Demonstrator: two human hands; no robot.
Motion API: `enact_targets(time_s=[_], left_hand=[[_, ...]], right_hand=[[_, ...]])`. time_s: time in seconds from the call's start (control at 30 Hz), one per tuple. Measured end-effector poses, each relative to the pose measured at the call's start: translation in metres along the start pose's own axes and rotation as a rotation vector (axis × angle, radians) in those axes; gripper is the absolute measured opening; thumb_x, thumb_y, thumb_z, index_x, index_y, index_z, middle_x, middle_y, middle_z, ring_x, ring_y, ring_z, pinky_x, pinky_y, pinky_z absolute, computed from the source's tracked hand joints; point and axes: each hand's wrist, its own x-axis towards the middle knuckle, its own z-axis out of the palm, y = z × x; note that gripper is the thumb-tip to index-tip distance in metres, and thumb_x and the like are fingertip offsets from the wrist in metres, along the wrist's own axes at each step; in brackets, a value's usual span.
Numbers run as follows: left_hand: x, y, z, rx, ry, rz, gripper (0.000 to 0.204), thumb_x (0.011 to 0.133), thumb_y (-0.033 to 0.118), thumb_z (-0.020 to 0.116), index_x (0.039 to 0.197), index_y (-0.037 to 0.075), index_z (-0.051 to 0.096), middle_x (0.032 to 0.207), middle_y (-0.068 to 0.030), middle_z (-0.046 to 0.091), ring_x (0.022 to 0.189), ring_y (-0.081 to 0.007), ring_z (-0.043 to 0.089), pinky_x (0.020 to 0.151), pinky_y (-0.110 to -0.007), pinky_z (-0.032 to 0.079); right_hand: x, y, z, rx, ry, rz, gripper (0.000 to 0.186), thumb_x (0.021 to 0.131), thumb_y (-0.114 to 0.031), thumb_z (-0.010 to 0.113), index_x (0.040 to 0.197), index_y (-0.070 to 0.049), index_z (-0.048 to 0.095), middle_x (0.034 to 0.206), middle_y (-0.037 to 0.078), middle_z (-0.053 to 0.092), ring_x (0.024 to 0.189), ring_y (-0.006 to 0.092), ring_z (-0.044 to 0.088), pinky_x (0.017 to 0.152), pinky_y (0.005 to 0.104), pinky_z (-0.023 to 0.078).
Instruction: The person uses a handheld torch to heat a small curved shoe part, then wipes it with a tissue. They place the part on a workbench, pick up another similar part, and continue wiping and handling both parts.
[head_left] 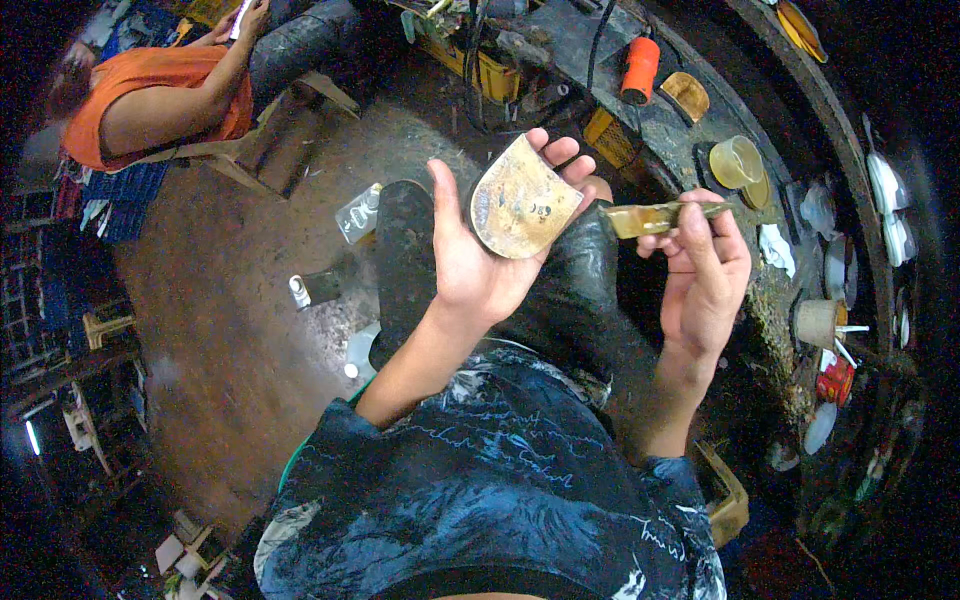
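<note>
My left hand (480,255) lies palm up and holds a flat tan piece (522,200) with one rounded end, like a shoe sole part, resting on the fingers. My right hand (700,270) grips a glue-stained brush or stick (660,217) whose tip points left, close to the edge of the tan piece. Both hands hover above my dark-trousered lap (570,300), with the two objects a short gap apart.
A cluttered workbench (700,140) curves along the right with an orange tool (640,68), a clear cup (737,160), another tan piece (686,95) and several small items. A person in an orange shirt (150,100) sits at the upper left. Bottles lie on the dirt floor (220,300).
</note>
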Motion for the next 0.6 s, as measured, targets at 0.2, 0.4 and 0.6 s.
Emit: enact_targets(time_s=[0.2, 0.4, 0.6], left_hand=[[-0.005, 0.005, 0.003, -0.021, -0.007, 0.020, 0.098, 0.104, 0.081, 0.028, 0.160, 0.001, 0.041, 0.160, -0.0222, 0.050, 0.150, -0.0431, 0.045, 0.130, -0.059, 0.029], [-0.005, 0.006, 0.003, -0.056, -0.034, 0.017, 0.097, 0.104, 0.079, 0.031, 0.161, 0.000, 0.040, 0.162, -0.0235, 0.048, 0.152, -0.0452, 0.041, 0.132, -0.063, 0.025], [-0.007, 0.011, 0.004, -0.113, -0.069, 0.000, 0.101, 0.102, 0.083, 0.031, 0.159, 0.000, 0.041, 0.156, -0.0235, 0.053, 0.148, -0.0431, 0.048, 0.129, -0.060, 0.032]], right_hand=[[-0.009, -0.002, 0.026, -0.038, 0.058, 0.007, 0.020, 0.102, -0.013, 0.074, 0.113, 0.003, 0.069, 0.094, 0.008, 0.071, 0.074, 0.0147, 0.066, 0.068, 0.0312, 0.057], [-0.011, -0.004, 0.012, 0.001, 0.048, -0.051, 0.022, 0.105, -0.011, 0.070, 0.121, 0.004, 0.067, 0.098, 0.008, 0.071, 0.077, 0.0153, 0.067, 0.069, 0.0323, 0.058], [0.009, -0.014, -0.030, -0.042, 0.266, -0.118, 0.025, 0.106, -0.014, 0.069, 0.122, 0.005, 0.067, 0.103, 0.010, 0.072, 0.079, 0.0184, 0.069, 0.069, 0.0326, 0.058]])
